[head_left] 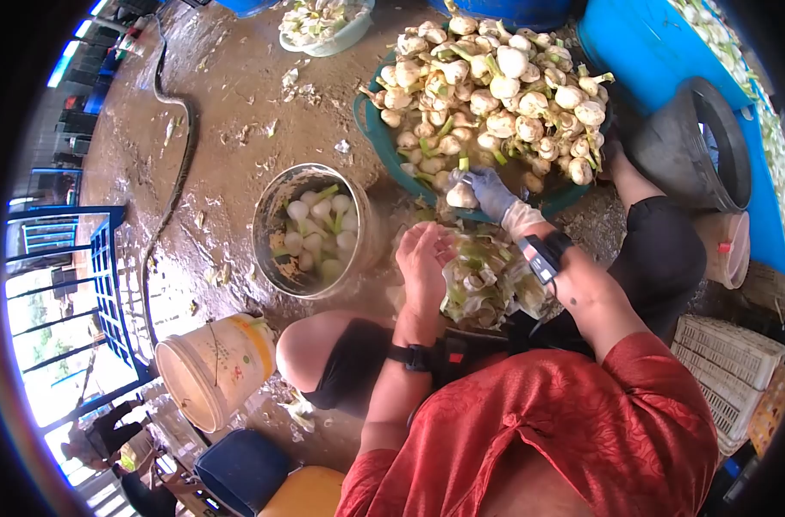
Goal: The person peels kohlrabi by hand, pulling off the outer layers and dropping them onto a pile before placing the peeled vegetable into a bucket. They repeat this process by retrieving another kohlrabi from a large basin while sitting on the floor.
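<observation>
My right hand [496,196], in a bluish glove, is closed on a white bulb [462,196] with a short green stem, at the near rim of a green tub [368,133]. The tub holds a heap of soil-stained bulbs [530,103]. To the left, my bare left hand [424,258] has its fingers curled together; what they hold, if anything, is hidden. Loose peelings and leaves [483,280] lie below both hands. Left of them stands a round metal pot [260,233] with cleaner white bulbs [323,226] inside.
A white bucket [211,370] lies tilted at the lower left. A hose [185,151] crosses the wet floor. At the right are a dark container [668,155], a blue bin [621,43] and pale crates [727,366]. A basin of peelings [328,39] stands at the top.
</observation>
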Tool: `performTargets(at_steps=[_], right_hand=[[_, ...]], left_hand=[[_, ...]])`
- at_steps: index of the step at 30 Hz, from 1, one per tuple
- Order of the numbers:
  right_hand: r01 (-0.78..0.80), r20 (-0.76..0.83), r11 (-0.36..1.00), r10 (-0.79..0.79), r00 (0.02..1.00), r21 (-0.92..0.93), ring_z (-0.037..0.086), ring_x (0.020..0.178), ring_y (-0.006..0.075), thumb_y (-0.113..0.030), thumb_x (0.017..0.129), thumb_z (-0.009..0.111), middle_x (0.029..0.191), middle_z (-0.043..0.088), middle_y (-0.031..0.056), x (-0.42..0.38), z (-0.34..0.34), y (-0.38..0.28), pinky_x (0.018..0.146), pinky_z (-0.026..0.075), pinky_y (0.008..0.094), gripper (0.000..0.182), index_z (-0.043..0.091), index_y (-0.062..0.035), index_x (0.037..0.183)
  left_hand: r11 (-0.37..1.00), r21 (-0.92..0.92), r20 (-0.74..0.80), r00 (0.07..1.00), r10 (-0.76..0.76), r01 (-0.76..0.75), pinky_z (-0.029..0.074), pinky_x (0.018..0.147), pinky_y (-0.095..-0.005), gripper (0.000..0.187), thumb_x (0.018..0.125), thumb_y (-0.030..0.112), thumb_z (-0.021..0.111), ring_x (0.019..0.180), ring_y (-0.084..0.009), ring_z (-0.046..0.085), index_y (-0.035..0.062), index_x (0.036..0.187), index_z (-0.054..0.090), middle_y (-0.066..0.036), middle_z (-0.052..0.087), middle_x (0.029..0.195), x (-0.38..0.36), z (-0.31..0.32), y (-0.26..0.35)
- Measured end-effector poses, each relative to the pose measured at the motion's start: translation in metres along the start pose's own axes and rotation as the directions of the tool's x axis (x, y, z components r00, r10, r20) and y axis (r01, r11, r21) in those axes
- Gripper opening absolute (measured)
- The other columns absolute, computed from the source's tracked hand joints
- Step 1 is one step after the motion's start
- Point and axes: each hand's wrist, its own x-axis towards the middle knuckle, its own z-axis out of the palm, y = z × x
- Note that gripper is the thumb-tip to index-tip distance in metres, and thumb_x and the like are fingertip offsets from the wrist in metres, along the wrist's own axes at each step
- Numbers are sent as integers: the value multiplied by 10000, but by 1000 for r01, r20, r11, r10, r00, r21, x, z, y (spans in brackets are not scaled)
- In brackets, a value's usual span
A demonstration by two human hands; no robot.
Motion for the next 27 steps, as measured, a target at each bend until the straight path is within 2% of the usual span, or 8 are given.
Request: performTargets(at_steps=[3,9,14,18,20,21,22,27], right_hand=[[-195,176,830,119,977,522,616,842,138,-279,974,405,951,642,96,-54,13,-63,714,502,304,352,546,12,1112],[501,120,822,-488,865,-271,611,785,182,-204,927,480,880,636,106,-57,11,-27,682,482,330,237,564,7,995],[19,-67,1000,-18,998,15,491,628,92,-335,808,684,653,611,47,-96,23,-79,620,439,307,355,653,19,788],[28,-48,997,-31,998,-66,518,643,125,-286,819,656,717,627,47,-94,16,-54,621,438,307,264,668,-23,837],[446,106,856,-434,895,-261,543,693,194,-184,863,560,748,587,84,-93,9,-40,595,426,341,179,654,-42,919],[590,280,366,-625,729,-720,522,661,238,-126,805,586,694,554,97,-84,-4,-22,612,431,368,172,643,-4,912],[421,155,777,-397,905,-467,527,678,296,-79,770,570,724,556,155,-70,-16,3,634,439,401,202,629,0,947],[623,245,586,-597,764,-518,558,769,338,-210,899,503,852,580,172,-103,-3,-58,706,454,393,236,603,-3,948]], left_hand=[[999,35,2,1000,30,-30,512,719,-341,299,872,142,591,840,-227,610,-3,1123,518,-111,606,963,3,8,-10],[978,39,210,959,191,-204,511,727,-283,424,768,14,674,827,-173,615,-50,1150,502,-109,618,981,-7,18,-9],[551,622,221,800,558,-556,504,650,-247,447,649,-7,735,735,-116,596,-15,1062,566,-62,633,842,-9,14,-21],[796,380,266,880,394,-472,517,633,-261,373,629,-13,757,735,-120,592,-8,965,596,-40,611,842,-17,8,-21],[441,653,329,755,567,-616,533,659,-294,454,596,-80,762,764,-134,589,3,1006,588,-18,580,862,-29,10,-8],[678,327,239,751,615,-659,531,666,-299,514,583,-97,762,772,-140,586,-3,1053,578,-24,592,892,3,-5,-40],[842,326,210,901,380,-430,529,671,-299,530,587,-115,744,782,-145,585,-15,1079,573,-34,603,928,-4,-2,-29],[911,187,183,924,335,-367,524,621,-293,506,629,-32,753,754,-153,610,-24,1096,559,-75,622,947,-19,-1,-18]])
